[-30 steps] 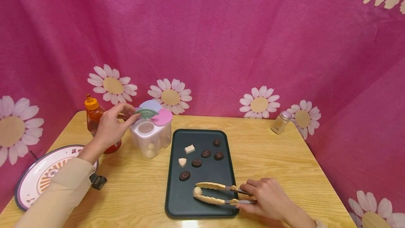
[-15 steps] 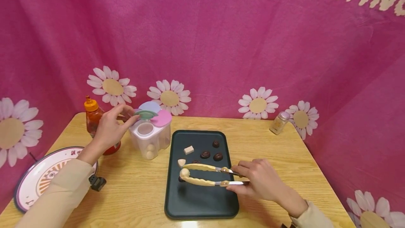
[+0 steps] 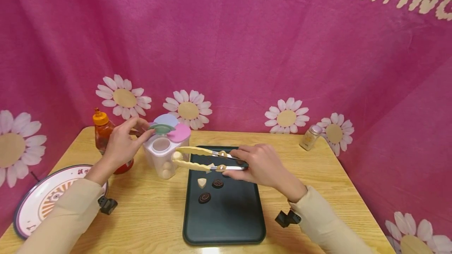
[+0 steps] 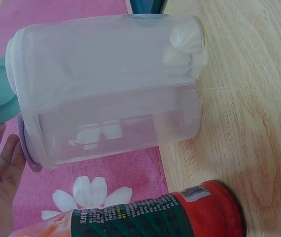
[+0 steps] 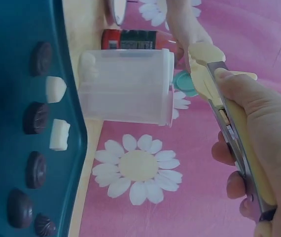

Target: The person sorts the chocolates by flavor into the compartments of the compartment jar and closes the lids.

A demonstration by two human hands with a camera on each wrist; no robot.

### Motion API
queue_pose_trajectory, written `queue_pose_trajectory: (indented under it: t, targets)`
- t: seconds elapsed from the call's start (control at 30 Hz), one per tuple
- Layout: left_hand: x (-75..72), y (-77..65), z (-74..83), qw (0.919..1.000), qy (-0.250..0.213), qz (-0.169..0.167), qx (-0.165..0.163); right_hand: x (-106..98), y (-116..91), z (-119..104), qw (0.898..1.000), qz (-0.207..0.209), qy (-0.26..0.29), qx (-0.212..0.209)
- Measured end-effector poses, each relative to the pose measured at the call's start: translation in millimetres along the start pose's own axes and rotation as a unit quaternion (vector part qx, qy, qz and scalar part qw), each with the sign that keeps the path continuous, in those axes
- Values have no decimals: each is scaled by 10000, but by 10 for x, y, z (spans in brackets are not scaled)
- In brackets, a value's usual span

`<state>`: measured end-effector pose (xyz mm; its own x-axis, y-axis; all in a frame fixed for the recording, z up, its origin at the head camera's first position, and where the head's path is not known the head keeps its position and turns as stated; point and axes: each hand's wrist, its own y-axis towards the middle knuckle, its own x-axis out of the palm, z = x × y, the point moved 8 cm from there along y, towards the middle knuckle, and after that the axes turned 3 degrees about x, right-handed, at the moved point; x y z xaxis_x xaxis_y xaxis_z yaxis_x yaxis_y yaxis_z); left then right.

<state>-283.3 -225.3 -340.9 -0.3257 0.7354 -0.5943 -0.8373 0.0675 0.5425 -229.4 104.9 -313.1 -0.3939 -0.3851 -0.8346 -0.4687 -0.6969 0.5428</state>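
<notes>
My left hand (image 3: 123, 142) pinches the raised green lid (image 3: 161, 129) of a clear plastic container (image 3: 157, 156), its round opening uncovered below. Blue, pink and purple lids top the other sections. Several whitish ridged pieces (image 4: 186, 37) lie at the container's bottom. My right hand (image 3: 259, 164) grips tongs (image 3: 194, 151) with tan scalloped tips. Between those tips a round white chocolate (image 3: 177, 156) is held, just right of the opening and apart from it. Beneath the tongs lies a dark tray (image 3: 226, 220) bearing dark chocolates (image 5: 36, 118) and white ones (image 5: 59, 134); the right hand hides some in the head view.
Behind the left hand stands a red squeeze bottle (image 3: 102, 134) with an orange cap. A round patterned plate (image 3: 31, 207) sits under the left forearm. At the back right is a small shaker jar (image 3: 310, 138). A pink flowered cloth (image 3: 226, 50) hangs behind the table.
From low over the tray, my right hand has carried the tongs and the white chocolate up, left and away from me, toward the container. The left hand stays at the green lid.
</notes>
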Motion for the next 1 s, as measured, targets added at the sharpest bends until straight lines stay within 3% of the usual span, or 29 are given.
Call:
queue_pose_trajectory:
  t: [0.27, 0.5, 0.73, 1.0]
  targets:
    - [1, -10, -24, 10000, 18, -37, -48, 223, 425, 57, 9989, -401, 177, 136]
    - [-3, 14, -20, 10000, 16, -38, -49, 365, 626, 87, 9983, -558, 63, 162]
    - [-6, 16, -3, 10000, 13, -22, 22, 389, 656, 103, 9984, -535, 26, 160]
    - [1, 25, -10, 10000, 27, -2, 50, 193, 422, 242, 9992, -351, -116, 175]
